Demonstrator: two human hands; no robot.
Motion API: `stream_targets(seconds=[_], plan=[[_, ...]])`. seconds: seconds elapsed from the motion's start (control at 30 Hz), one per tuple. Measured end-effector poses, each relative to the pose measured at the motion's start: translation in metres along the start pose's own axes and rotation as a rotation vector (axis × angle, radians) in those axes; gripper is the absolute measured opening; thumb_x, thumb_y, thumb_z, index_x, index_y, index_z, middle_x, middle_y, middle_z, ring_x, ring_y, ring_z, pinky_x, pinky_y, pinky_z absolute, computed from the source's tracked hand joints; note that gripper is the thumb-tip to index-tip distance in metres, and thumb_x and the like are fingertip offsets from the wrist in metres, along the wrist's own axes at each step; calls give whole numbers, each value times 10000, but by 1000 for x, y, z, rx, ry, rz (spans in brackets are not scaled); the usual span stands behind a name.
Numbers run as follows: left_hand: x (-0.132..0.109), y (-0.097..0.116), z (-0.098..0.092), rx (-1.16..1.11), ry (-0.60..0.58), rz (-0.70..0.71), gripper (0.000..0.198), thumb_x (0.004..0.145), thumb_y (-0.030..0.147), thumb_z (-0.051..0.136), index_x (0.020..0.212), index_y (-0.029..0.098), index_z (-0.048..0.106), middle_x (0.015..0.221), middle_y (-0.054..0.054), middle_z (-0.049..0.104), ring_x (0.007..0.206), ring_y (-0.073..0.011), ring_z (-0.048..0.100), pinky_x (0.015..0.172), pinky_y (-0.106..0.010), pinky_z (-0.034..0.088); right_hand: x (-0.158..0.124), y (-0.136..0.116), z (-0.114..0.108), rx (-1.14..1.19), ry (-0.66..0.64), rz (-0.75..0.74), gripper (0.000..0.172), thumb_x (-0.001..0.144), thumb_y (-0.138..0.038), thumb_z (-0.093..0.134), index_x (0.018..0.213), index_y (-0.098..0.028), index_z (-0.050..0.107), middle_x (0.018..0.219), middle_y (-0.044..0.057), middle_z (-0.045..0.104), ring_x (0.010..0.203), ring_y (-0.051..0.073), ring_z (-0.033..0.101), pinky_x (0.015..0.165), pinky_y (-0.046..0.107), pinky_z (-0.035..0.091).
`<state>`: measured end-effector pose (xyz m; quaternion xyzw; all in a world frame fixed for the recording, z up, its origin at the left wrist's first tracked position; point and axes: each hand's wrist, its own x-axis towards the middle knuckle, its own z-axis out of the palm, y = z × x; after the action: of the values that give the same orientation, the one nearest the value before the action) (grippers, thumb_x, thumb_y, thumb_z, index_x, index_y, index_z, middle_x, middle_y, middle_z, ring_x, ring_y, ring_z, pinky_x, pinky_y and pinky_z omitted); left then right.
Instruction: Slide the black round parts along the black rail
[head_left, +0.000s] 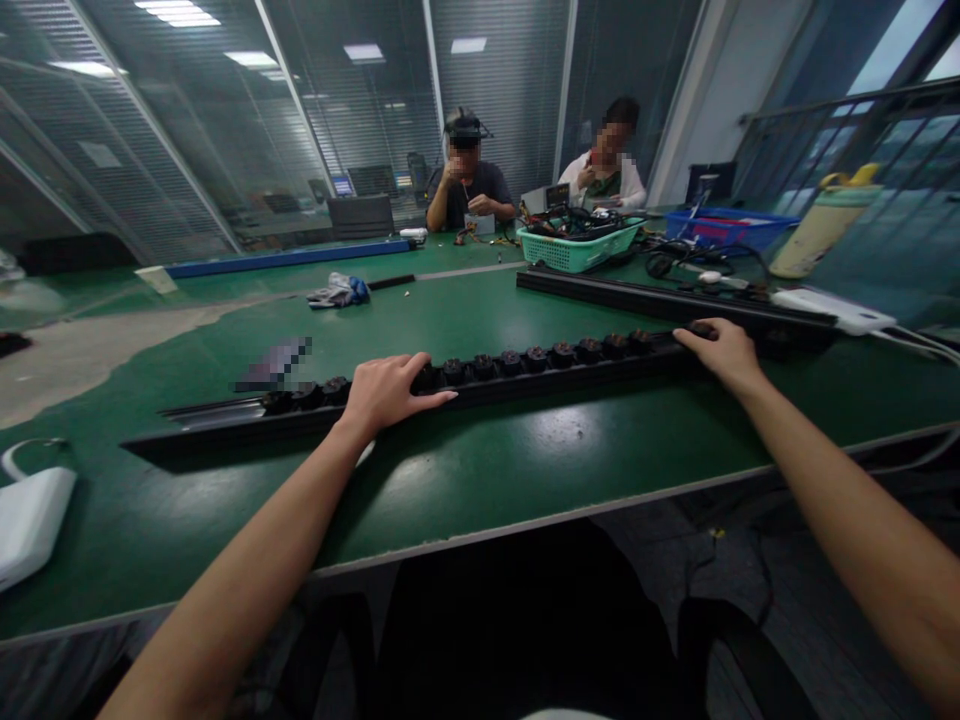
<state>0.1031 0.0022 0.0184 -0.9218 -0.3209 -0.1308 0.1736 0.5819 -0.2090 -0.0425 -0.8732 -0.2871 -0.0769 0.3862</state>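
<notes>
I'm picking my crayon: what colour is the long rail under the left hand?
The long rail is black; it shows best in the head view.

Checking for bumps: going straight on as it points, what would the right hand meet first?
Probably the nearest round black piece in the black rail, left of the right hand; depth is hard to judge.

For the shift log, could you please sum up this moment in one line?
left hand: on black rail | right hand: at rail's right end | round dark parts: rowed along rail
</notes>
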Motion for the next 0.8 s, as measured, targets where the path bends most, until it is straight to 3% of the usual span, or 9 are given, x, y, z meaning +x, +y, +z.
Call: stream_targets(seconds=[0.8], plan=[[0,-1,0,8,5,-4,777,771,848,321,1140,227,609,945,-87,712,847,-273,654,625,-304,327,14,25,6,101,38,-13,517,741,-483,678,1156,-174,706,1059,104,691,853,168,564,791,288,416]])
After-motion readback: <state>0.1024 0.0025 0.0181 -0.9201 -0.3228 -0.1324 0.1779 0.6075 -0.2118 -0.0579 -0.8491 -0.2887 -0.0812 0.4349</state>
